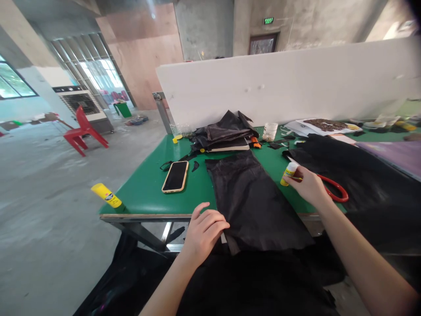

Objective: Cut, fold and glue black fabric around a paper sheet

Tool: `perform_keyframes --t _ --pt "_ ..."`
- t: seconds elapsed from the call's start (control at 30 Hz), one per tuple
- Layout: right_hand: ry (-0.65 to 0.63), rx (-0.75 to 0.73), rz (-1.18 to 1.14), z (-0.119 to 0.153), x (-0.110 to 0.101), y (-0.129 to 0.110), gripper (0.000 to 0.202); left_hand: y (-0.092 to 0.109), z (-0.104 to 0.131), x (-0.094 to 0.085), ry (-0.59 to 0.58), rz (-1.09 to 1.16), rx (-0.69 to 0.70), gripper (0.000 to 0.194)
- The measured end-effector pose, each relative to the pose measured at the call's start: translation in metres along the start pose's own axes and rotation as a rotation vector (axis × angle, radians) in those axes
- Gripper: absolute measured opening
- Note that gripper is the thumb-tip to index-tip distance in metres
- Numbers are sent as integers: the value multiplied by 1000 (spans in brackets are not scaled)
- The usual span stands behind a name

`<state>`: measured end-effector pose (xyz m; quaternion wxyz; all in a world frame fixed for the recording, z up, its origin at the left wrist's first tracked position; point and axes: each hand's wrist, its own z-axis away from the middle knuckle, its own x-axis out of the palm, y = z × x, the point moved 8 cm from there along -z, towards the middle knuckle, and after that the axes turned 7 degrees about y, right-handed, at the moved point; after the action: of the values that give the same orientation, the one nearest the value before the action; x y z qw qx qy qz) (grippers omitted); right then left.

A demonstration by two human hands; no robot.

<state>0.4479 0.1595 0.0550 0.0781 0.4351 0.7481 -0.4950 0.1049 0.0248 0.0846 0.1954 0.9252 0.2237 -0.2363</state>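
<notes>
My left hand (205, 230) is at the near left edge of a long black sheet (256, 197), its fingers curled and the fingertips closed on that edge. The sheet lies on the green table and hangs over its front edge. Off to the right, my right hand (307, 184) grips a small yellow glue stick (289, 173) with a white end, above the tabletop. Scissors with red handles (338, 191) lie just behind that hand, partly hidden by it. A larger yellow tube (110, 197) stands at the left front corner of the table.
A phone (175, 177) lies left of the sheet. Behind are a pile of black sheets (226, 129) and a clear cup (269, 131). More black material (371, 175) covers the right side. A white partition (279, 83) borders the table; a red chair (83, 131) stands left.
</notes>
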Motion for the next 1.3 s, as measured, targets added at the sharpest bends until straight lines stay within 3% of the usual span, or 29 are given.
perform_keyframes --t 0.1,0.2,0.3,0.37,0.4,0.43,0.5,0.53,0.63,0.73,0.87,1.0,1.17,1.23,1.3 --pt "-57 -32 166 0 5 1 31 2 -1 -4 66 1 16 17" --pt "-31 -11 125 7 -1 -9 47 5 -3 -4 92 -9 37 18" --pt "181 -20 -2 28 -32 -39 71 8 -5 -2 89 -39 68 20" --pt "390 -86 -88 52 -61 -71 56 11 -7 -2 85 -59 110 19" --pt "350 -134 -106 62 -65 -90 44 13 -9 -2 86 -71 141 19" --pt "232 -213 -99 72 -60 -113 35 15 -10 -3 92 -85 176 18" --pt "-265 -459 -26 103 -26 -159 36 19 -14 -3 101 -115 242 19" --pt "-420 -587 27 120 -13 -176 45 20 -17 -4 103 -126 268 19" --pt "-440 -810 122 148 5 -204 61 21 -23 -4 113 -131 308 19" --pt "-336 -911 171 158 15 -210 54 22 -25 -6 131 -120 328 19" --pt "-177 -978 138 163 9 -210 42 19 -20 -7 110 -112 341 21" --pt "-124 -999 120 168 8 -206 43 15 -15 -7 88 -103 324 24" --pt "-136 -982 86 171 14 -202 51 11 -13 -8 145 -85 296 20" --pt "-216 -942 84 166 15 -203 46 7 -14 -8 165 -59 263 20" --pt "-358 -884 73 158 15 -207 62 1 -14 -7 163 -11 215 21"
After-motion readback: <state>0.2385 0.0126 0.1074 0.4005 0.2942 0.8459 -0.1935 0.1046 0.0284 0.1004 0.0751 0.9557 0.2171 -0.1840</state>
